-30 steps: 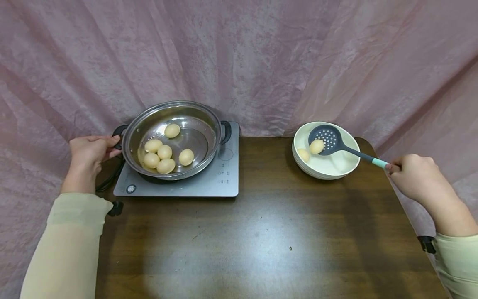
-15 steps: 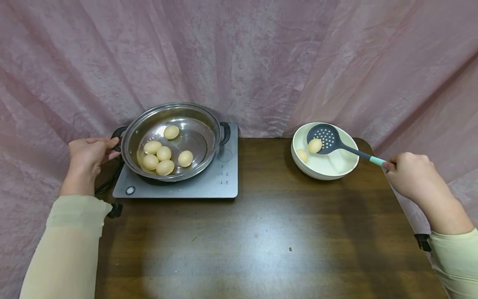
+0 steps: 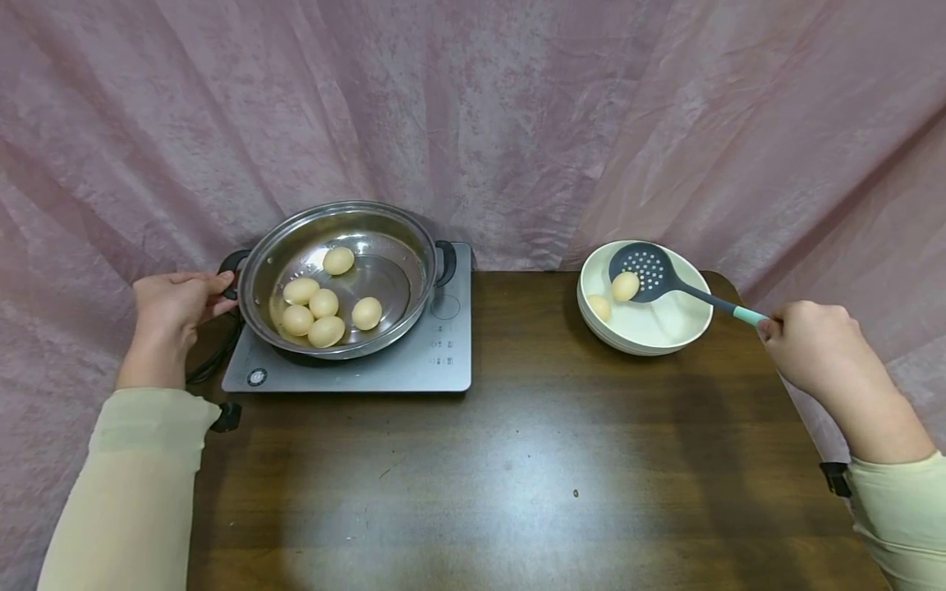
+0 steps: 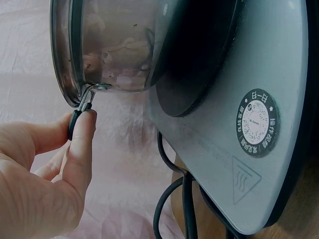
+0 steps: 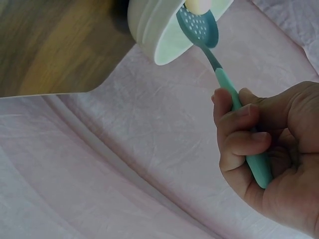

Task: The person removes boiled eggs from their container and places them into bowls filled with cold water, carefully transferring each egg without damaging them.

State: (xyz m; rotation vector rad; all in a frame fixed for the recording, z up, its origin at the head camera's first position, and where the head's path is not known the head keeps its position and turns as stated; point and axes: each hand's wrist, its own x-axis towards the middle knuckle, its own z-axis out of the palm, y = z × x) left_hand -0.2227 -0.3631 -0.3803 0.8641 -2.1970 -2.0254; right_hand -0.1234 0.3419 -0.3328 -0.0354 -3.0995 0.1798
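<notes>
My left hand pinches the black side handle of a steel pot between thumb and fingers. Several pale eggs lie in shallow water inside the pot. Far to the right, my right hand grips the mint-green handle of a slotted skimmer, fingers wrapped round it in the right wrist view. The skimmer's dark perforated head is over the inside of a white bowl, with one egg at its left edge. Beside that egg, another egg rests against the bowl's left wall.
Under the pot is a grey induction cooker, its black cord running off at the left. The brown wooden table extends in front, and a pink curtain hangs close behind pot and bowl.
The right hand and skimmer have shifted very slightly left, with the egg still at the edge of the skimmer's head. The left hand stays on the pot handle.
</notes>
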